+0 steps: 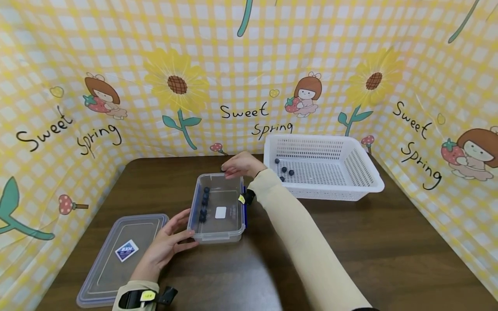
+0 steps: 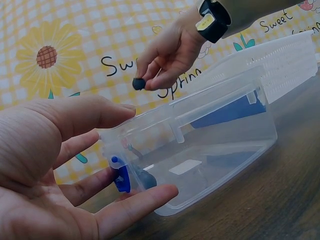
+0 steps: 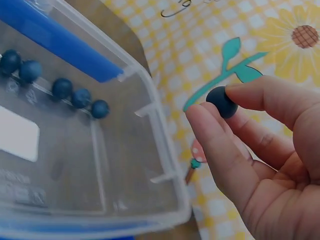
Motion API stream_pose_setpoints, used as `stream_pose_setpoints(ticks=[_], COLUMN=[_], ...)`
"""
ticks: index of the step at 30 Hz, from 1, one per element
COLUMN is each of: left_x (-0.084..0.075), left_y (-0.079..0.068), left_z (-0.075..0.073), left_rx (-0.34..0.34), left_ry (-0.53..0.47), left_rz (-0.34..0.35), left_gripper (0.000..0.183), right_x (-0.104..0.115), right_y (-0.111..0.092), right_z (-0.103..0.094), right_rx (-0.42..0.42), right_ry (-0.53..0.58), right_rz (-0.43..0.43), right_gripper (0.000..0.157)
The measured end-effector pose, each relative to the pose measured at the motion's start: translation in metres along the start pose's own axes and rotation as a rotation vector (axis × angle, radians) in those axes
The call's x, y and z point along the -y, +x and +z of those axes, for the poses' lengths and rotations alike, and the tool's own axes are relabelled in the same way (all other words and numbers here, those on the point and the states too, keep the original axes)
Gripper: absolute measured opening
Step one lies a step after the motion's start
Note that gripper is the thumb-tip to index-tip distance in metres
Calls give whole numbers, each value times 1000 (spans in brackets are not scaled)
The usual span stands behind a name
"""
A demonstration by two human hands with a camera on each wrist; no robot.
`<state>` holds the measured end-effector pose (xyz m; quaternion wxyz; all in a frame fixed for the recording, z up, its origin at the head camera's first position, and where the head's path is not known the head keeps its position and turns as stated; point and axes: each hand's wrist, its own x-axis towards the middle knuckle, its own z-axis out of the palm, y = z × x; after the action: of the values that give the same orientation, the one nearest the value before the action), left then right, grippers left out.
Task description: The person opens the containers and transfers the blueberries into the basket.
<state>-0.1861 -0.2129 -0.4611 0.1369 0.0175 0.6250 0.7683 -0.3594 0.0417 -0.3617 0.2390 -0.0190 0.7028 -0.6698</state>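
Observation:
A clear plastic container (image 1: 229, 196) with blue latches lies uncovered on the table, holding several blueberries (image 3: 62, 89) in a row along its left side. My left hand (image 1: 169, 242) holds its near left corner, thumb by the rim and other fingers around the side, as the left wrist view shows. Over the container's far edge, my right hand (image 1: 243, 164) pinches a single blueberry (image 3: 222, 102) between thumb and fingertips. That berry (image 2: 139, 84) is above the rim, apart from the container. More blueberries (image 1: 291, 172) lie in a white perforated basket (image 1: 330, 190).
Left of the container lies its clear lid (image 1: 116, 268) with a blue-and-white label, partly behind my left wrist. The basket stands at the back right of the brown wooden table (image 1: 369, 242). A yellow checked cloth (image 1: 233, 56) walls in the back and sides.

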Motion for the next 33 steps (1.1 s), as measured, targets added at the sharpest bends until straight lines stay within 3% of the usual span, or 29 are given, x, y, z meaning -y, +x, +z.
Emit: stream_pose_setpoints(ticks=[19, 29, 33], left_x=[-1, 0, 0], left_y=[1, 1, 1], left_z=[0, -1, -1], left_rx=[-2, -1, -1], left_ry=[5, 8, 7], left_rz=[-1, 1, 5], left_gripper=[62, 61, 62], right_x=[28, 26, 19], right_y=[-25, -37, -40], right_z=[-74, -123, -142], right_rx=[-94, -209, -249], right_ry=[-18, 45, 55], right_rz=[-37, -4, 9], right_gripper=[40, 14, 11])
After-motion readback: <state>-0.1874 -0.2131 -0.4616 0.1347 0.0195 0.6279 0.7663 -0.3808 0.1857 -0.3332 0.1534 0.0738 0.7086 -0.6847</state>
